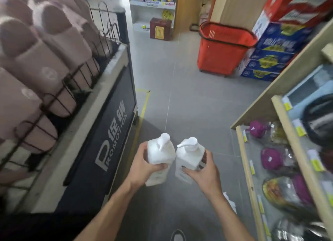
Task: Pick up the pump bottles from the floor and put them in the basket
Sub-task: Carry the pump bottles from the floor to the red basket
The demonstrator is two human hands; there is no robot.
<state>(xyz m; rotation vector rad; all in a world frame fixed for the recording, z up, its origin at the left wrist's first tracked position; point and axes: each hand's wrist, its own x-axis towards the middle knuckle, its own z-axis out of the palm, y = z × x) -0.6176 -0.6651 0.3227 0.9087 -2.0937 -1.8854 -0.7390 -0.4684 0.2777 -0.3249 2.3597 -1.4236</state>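
Note:
Two white pump bottles are held side by side above the grey floor, low in the middle of the view. My left hand grips the left pump bottle around its body. My right hand grips the right pump bottle, whose pump head points left. The two bottles touch at their shoulders. The red basket stands on the floor far ahead to the right, against stacked boxes, and its open top faces up. What lies inside the basket cannot be seen.
A promotion stand with pink slippers behind a black wire rail lines the left. Wooden shelves with packaged goods run along the right. Blue and red boxes are stacked beside the basket. A brown box sits under a white shelf ahead.

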